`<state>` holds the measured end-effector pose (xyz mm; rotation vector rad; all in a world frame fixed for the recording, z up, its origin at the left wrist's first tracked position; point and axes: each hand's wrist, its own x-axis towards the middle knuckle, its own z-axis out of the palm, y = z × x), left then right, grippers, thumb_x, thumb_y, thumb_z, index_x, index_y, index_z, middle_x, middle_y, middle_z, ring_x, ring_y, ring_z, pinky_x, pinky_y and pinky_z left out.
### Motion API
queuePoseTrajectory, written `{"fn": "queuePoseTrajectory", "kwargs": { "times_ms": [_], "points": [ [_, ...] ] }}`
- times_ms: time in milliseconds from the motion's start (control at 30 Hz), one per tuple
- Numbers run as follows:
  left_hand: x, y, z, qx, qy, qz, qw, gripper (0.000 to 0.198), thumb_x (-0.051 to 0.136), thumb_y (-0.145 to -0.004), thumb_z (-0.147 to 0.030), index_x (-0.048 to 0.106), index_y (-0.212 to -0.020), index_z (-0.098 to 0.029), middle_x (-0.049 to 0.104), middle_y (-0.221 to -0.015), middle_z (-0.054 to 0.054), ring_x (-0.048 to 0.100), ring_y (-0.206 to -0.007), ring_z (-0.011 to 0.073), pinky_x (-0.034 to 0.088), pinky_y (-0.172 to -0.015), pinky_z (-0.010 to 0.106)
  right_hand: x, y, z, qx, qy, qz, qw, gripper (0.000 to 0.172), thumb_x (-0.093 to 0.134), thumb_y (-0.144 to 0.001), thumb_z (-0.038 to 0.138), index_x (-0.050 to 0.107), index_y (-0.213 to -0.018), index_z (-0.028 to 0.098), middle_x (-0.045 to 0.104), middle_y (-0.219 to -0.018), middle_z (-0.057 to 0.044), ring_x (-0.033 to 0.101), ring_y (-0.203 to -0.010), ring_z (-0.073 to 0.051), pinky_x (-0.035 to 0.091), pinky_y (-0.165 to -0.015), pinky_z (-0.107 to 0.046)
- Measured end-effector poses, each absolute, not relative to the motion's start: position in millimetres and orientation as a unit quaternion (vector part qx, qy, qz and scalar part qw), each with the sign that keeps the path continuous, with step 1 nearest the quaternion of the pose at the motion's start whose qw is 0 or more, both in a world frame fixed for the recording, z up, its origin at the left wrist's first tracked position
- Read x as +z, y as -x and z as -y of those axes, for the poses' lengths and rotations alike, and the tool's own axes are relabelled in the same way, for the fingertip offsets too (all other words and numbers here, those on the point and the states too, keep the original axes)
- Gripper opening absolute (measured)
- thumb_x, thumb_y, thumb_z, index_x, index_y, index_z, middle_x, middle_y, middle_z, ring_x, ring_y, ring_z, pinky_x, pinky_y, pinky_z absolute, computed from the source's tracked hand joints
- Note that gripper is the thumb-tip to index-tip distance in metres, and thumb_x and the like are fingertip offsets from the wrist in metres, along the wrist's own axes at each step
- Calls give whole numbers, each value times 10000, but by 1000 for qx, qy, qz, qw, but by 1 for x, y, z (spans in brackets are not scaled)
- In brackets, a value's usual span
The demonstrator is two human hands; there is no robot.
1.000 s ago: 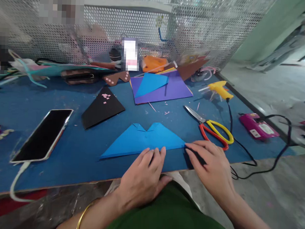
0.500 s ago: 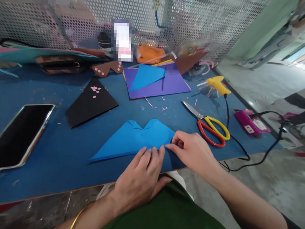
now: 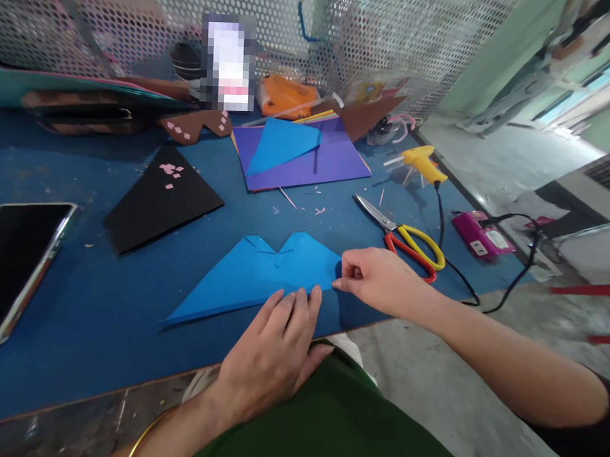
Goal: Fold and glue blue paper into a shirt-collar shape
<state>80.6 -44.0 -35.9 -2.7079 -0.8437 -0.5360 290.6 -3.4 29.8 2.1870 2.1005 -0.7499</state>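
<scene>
A folded sheet of bright blue paper (image 3: 243, 276) lies on the table at its front edge, with a notch and small creased flaps along its top. My left hand (image 3: 276, 341) rests its outstretched fingertips on the paper's lower edge; its thumb hangs apart near the table edge. At the paper's right corner, my right hand (image 3: 373, 277) is closed, thumb and fingers pinching that corner. Red-and-yellow-handled scissors (image 3: 405, 238) lie just beyond my right hand, blades pointing away.
The blue table (image 3: 131, 342) also bears a phone (image 3: 26, 265), black folded paper (image 3: 163, 207) with pink bits, a brown cut-out (image 3: 188, 128), purple sheets (image 3: 337, 159), a yellow glue gun (image 3: 422, 162) and a magenta power socket (image 3: 482, 235) with a black cord. A mesh panel (image 3: 142, 23) stands behind.
The view has shifted, so the table's things sit further left and slightly higher. My right fingers have closed more tightly at the paper's right corner; my left hand stays on the lower edge.
</scene>
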Motion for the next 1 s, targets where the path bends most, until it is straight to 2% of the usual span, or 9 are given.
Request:
{"fn": "queuePoseTrajectory", "kwargs": {
  "times_ms": [300,600,833,1000],
  "points": [
    [-36,-79,44,-186,930,289,130,576,447,-1002,-438,545,-1379,-13,668,-1216,167,562,-1095,278,443,-1000,419,35,-303,-3,-279,-698,-659,25,258,721,-784,273,553,-599,209,570,-596,46,510,-594,-117,335,-557,-269],
    [-34,-80,44,-188,927,296,130,564,494,-984,-426,553,-1378,-27,670,-1193,166,588,-1068,274,460,-997,408,35,-320,-5,-266,-702,-660,16,246,710,-784,288,554,-609,214,573,-591,45,521,-585,-124,342,-548,-275],
    [-34,-81,43,-187,926,292,151,563,507,-983,-433,565,-1366,-24,679,-1176,168,584,-1062,276,458,-988,412,28,-312,3,-209,-723,-658,10,360,716,-781,499,556,-617,221,612,-617,19,537,-602,-144,327,-546,-285],
    [-32,-82,43,-188,925,294,149,542,531,-976,-409,571,-1363,-33,683,-1179,159,590,-1045,270,463,-982,414,33,-313,-3,-217,-702,-677,44,319,702,-812,401,550,-600,216,599,-606,21,528,-593,-132,313,-546,-277]
  ]
}}
